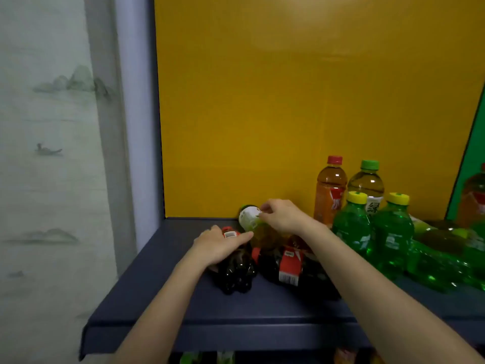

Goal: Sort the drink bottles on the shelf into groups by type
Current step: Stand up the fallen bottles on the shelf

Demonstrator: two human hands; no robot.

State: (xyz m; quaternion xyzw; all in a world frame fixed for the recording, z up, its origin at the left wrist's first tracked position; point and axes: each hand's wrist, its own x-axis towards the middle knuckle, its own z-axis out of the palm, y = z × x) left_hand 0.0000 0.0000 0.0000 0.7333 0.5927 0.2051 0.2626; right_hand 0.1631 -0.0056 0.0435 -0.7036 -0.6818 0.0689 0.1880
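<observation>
On the dark blue shelf (162,285), my left hand (219,245) rests over the top of a dark cola bottle (236,271) with a red label, fingers curved on it. A second cola bottle (286,266) lies to its right. My right hand (282,215) pinches a green tea bottle (250,218) with a white label, which lies tilted near the yellow back panel. To the right stand an orange-labelled tea bottle (329,190), a green-capped tea bottle (367,183) and two bright green soda bottles (353,227) (392,232) with yellow caps.
More green bottles (446,261) lie on the shelf at far right. Another tea bottle (476,195) stands before a green panel (469,164). The yellow back panel (262,101) closes the rear. A lower shelf holds more bottles (191,358). A painted wall (47,153) stands left.
</observation>
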